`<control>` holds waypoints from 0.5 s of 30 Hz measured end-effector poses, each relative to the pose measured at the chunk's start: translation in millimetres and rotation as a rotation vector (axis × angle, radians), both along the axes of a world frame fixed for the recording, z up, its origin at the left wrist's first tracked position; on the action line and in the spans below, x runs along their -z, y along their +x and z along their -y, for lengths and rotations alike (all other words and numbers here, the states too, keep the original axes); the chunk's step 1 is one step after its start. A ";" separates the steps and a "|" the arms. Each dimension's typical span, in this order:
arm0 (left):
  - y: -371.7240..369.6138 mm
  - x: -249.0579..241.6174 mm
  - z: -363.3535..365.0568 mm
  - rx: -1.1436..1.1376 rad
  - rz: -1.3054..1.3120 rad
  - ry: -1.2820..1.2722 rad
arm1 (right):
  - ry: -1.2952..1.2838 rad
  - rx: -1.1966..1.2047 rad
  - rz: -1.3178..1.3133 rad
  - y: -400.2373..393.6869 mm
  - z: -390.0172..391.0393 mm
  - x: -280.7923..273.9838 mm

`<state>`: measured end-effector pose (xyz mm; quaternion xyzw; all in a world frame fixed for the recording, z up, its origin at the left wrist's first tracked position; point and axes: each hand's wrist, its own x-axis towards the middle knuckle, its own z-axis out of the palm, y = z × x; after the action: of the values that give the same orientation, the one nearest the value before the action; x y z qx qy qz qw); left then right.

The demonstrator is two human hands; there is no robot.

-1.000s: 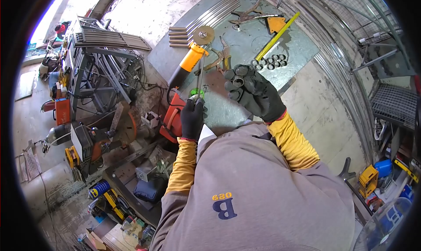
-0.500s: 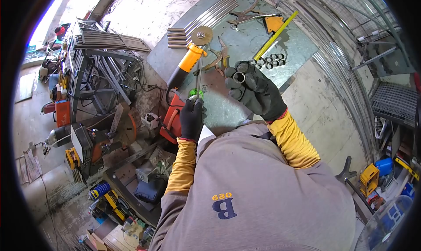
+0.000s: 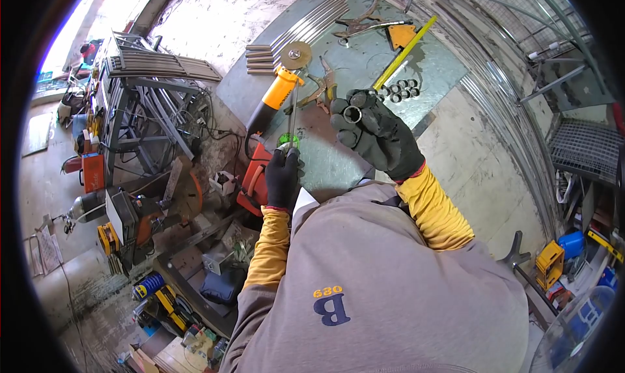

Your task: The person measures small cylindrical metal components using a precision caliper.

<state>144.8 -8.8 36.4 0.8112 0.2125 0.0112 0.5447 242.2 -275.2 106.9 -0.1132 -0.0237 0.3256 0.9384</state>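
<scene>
My left hand, in a black glove, is closed around the lower end of a slim straight metal rod, perhaps a file, which points away from me. My gloved right hand pinches a short piece of metal pipe, its round open end showing. Beyond my left hand lies an orange angle grinder with a brown disc. A green round item is next to the left fingertips. Several short pipe pieces stand grouped beyond my right hand.
The metal sheet bears long tubes, locking clamps, a yellow strip and an orange magnet-like square. A red case stands at its left edge. Steel frames and a cut-off saw are left.
The view has shifted slightly. Both hands keep their holds on the rod and the pipe piece, with hardly any movement.
</scene>
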 end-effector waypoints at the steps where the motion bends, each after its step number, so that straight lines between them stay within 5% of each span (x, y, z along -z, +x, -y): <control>1: 0.0 -0.7 -0.3 0.003 -0.007 0.005 | 0.001 0.001 -0.002 -0.1 -0.1 -0.2; 15: -1.1 0.2 -1.0 0.006 0.002 0.009 | 0.048 -0.020 0.004 2.3 -4.3 13.0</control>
<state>143.7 -7.8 36.2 0.8141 0.2096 0.0115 0.5414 244.5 -270.9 93.9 -0.0911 -0.0346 0.3343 0.9374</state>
